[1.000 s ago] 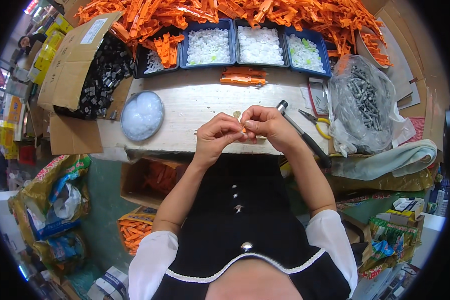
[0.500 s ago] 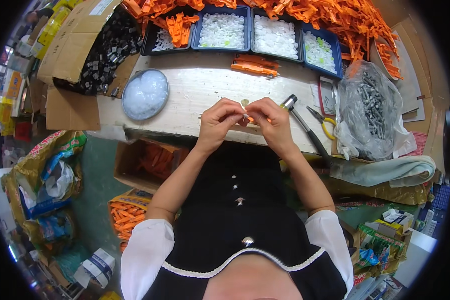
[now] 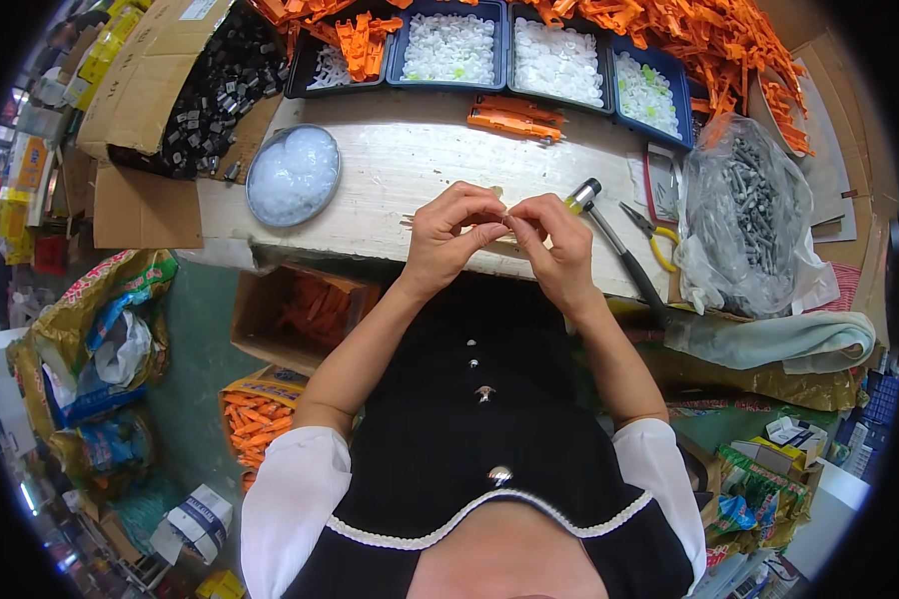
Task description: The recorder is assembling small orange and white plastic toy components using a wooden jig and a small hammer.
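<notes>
My left hand (image 3: 452, 238) and my right hand (image 3: 557, 250) meet fingertip to fingertip over the front edge of the white worktable (image 3: 390, 150). Both are closed in a pinch on something very small; the fingers hide what it is. Right of my right hand lies a hammer (image 3: 621, 250) with a black grip, its head pointing away from me. Pliers (image 3: 659, 238) with yellow handles rest beyond it. Farther back, a couple of orange plastic parts (image 3: 516, 120) lie side by side, apart from my hands.
Trays (image 3: 504, 55) of small white pieces line the back, below heaped orange parts (image 3: 709, 50). A round dish (image 3: 292, 176) and a carton (image 3: 135, 100) of black pieces stand left. At right sit a plastic bag (image 3: 744, 220) of metal parts and a folded cloth (image 3: 779, 339).
My fingertips have shifted slightly to the right, still pinched together. The bit of orange seen between my hands before is now out of sight. The whole view has moved a little.
</notes>
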A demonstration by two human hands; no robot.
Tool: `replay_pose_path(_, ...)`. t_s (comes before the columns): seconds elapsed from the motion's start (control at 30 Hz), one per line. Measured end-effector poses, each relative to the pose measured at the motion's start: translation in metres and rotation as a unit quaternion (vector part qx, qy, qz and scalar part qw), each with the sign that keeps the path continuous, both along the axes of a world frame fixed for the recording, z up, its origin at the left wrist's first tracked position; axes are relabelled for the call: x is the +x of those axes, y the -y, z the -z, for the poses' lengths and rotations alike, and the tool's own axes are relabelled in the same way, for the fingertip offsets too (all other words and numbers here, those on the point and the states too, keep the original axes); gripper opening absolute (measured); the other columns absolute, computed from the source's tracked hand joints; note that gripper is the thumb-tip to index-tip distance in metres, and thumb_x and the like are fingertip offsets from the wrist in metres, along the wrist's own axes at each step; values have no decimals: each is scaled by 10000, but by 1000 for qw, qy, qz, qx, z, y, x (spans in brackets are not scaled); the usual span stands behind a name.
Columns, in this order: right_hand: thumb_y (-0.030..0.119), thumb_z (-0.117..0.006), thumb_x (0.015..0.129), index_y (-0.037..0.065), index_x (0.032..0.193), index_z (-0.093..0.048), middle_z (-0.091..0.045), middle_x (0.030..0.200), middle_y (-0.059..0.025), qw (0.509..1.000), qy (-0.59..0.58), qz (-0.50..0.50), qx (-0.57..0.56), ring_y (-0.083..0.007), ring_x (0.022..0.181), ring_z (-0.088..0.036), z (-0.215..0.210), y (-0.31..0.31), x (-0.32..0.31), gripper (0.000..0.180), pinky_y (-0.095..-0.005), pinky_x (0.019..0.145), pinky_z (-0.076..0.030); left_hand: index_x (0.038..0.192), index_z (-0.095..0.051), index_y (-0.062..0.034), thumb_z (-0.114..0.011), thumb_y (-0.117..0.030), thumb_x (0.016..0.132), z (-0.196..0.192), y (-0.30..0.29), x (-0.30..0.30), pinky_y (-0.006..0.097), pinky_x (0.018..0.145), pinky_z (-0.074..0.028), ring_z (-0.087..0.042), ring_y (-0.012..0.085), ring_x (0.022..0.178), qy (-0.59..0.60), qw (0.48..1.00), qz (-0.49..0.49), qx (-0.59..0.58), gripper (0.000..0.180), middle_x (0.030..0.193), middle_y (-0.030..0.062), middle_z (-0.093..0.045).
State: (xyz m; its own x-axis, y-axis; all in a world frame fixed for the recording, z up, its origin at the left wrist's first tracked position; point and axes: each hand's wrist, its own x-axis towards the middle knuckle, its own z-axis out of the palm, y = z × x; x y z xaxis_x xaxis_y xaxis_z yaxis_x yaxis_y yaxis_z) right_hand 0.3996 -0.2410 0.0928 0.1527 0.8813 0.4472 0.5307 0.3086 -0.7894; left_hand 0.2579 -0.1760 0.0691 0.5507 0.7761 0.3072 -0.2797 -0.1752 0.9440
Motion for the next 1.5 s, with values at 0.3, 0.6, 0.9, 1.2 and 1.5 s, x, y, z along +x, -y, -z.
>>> replay_pose_path(0.3, -32, -578, 782, -12, 868, -565, -562, 775, -83, 997, 58, -15, 39, -146, 618, -537, 7, 1, 4, 89, -236, 525, -418, 924, -617, 9, -638, 46, 734, 3, -3, 1, 224, 716, -484, -563, 135, 843, -18, 999, -11, 25, 195, 927, 81, -567)
replay_pose_path(0.6, 51, -612, 734, 71, 839, -547, -544, 783, -37, 960, 279, -32, -9, -213, 739, -494, 20, -7, 18, 125, -315, 656, -326, 837, -653, -51, -678, -68, 702, 11, -28, -14, 291, 736, -416, -516, 191, 848, -194, 948, -108, 227, 138, 878, 40, -606)
replay_pose_path(0.9, 142, -628, 729, 109, 820, -571, -526, 785, -9, 937, 349, -31, -15, -184, 791, -467, 32, -17, 11, 112, -332, 681, -298, 858, -646, -99, -700, -126, 685, 24, -31, -12, 317, 805, -327, -460, 198, 904, -287, 924, -36, 249, 183, 917, 11, -567)
replay_pose_path(1.2, 83, -618, 735, 92, 818, -588, -536, 766, -10, 966, 259, 3, -22, -177, 774, -486, 17, -5, 53, 88, -312, 684, -294, 808, -609, -106, -655, -163, 671, 8, -40, 0, 343, 803, -305, -440, 211, 854, -376, 879, 35, 291, 155, 839, 24, -509)
replay_pose_path(1.5, 56, -576, 772, -3, 823, -597, -548, 754, -109, 949, 183, 242, -83, -219, 669, -541, 20, 30, 193, 81, -295, 606, -420, 769, -621, -80, -653, -198, 682, -43, -58, 36, 343, 776, -295, -452, 223, 841, -557, 733, 179, 347, 151, 775, 64, -521)
